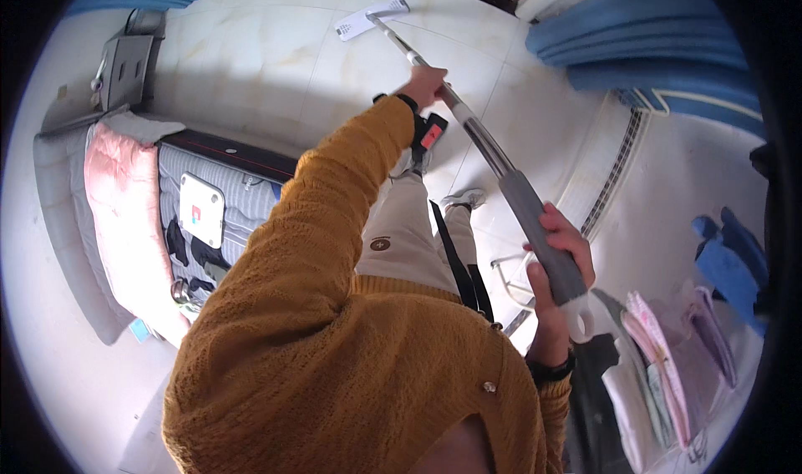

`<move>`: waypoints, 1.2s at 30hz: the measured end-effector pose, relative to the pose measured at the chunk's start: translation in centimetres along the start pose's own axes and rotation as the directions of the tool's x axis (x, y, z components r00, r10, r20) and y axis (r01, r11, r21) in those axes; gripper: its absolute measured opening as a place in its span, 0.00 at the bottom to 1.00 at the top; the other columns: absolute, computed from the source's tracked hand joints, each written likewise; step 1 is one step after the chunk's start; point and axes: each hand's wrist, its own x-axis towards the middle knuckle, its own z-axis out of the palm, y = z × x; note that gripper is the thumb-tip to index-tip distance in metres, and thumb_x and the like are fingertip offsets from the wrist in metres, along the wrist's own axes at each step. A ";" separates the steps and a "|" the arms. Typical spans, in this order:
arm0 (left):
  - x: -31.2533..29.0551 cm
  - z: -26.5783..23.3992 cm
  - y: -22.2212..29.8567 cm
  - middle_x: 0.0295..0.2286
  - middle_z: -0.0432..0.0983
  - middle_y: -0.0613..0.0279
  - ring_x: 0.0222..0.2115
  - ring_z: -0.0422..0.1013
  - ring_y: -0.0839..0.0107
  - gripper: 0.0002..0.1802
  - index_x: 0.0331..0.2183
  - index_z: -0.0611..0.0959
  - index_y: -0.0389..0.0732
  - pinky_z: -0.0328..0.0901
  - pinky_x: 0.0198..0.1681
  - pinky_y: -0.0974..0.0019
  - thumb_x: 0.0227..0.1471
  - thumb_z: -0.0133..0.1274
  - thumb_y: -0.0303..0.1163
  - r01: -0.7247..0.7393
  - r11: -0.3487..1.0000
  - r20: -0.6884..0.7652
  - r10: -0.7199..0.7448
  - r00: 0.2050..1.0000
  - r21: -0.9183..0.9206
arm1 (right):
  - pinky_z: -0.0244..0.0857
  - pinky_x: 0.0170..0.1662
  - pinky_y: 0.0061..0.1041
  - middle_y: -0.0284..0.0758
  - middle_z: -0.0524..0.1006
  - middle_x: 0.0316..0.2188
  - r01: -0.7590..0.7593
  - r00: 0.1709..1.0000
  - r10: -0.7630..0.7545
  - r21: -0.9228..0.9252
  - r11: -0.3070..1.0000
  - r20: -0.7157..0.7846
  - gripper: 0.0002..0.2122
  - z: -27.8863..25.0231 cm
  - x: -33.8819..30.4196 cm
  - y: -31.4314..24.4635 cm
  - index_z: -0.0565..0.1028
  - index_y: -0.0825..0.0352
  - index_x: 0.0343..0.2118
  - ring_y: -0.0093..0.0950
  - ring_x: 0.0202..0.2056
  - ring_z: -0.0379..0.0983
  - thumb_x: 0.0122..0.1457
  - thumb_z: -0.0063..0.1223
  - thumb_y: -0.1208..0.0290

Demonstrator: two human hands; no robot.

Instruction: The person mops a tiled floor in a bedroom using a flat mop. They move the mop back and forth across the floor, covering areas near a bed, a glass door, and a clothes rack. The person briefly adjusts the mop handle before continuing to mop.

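A flat mop [489, 147] with a metal pole runs slantwise in front of me, from the far middle to the near right. My left hand [424, 86] is wrapped round the pole at its middle, arm stretched out. Lower down, my right hand [561, 261] grips the thick grey sleeve [528, 211] near the pole's end, just above a white hanging loop [580, 320]. The mop's white rectangular head [373, 18] rests on the pale tiled floor [276, 35] at the far end.
On the left is a grey sofa [238, 232] with a pink cushion [125, 190] and a white square board [202, 210]. Blue curtains [643, 35] hang at far right. Folded cloths [660, 365] hang at near right. My feet [464, 198] stand below the pole.
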 end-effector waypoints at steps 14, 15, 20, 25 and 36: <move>-11.8 1.3 -18.5 0.25 0.63 0.61 0.23 0.68 0.65 0.13 0.35 0.62 0.44 0.70 0.26 0.47 0.50 0.42 0.39 0.210 0.892 0.296 -0.343 0.891 0.401 | 0.63 0.45 0.39 0.47 0.71 0.38 -0.164 0.978 0.141 -0.149 0.975 -0.154 0.12 -5.1 -20.6 -3.5 0.68 0.69 0.32 0.45 0.48 0.64 0.44 0.57 0.75; -14.1 1.7 -20.7 0.26 0.63 0.62 0.24 0.68 0.65 0.14 0.33 0.65 0.43 0.70 0.26 0.47 0.50 0.42 0.43 0.151 0.897 0.425 -0.338 0.840 0.415 | 0.66 0.41 0.38 0.46 0.71 0.38 -0.165 0.972 0.133 -0.158 0.974 -0.193 0.12 -6.0 -23.4 -3.8 0.67 0.69 0.32 0.45 0.48 0.64 0.45 0.56 0.74; -26.5 8.1 -29.4 0.23 0.67 0.54 0.16 0.69 0.65 0.49 0.48 0.21 0.30 0.70 0.14 0.60 0.51 0.43 0.37 0.260 0.882 0.310 -0.393 0.866 0.393 | 0.70 0.22 0.24 0.45 0.68 0.37 -0.263 0.926 0.189 -0.201 0.944 -0.326 0.17 -10.4 -35.7 -7.8 0.65 0.66 0.32 0.44 0.48 0.63 0.44 0.58 0.65; -31.9 10.1 -30.5 0.25 0.67 0.54 0.17 0.70 0.67 0.27 0.41 0.49 0.32 0.69 0.16 0.63 0.48 0.46 0.32 0.287 0.904 0.250 -0.372 0.894 0.318 | 0.70 0.20 0.24 0.40 0.69 0.33 -0.296 0.862 0.154 -0.232 0.927 -0.483 0.17 -11.0 -40.9 -9.5 0.64 0.64 0.29 0.44 0.47 0.64 0.41 0.59 0.62; -13.5 6.0 -20.6 0.18 0.62 0.60 0.20 0.66 0.64 0.09 0.25 0.65 0.37 0.68 0.22 0.54 0.47 0.49 0.28 -0.058 0.997 0.129 0.052 0.990 0.048 | 0.59 0.48 0.44 0.45 0.72 0.35 -0.023 0.941 -0.001 -0.068 0.997 -0.338 0.15 -4.5 -25.1 -1.9 0.69 0.67 0.29 0.46 0.47 0.65 0.41 0.62 0.67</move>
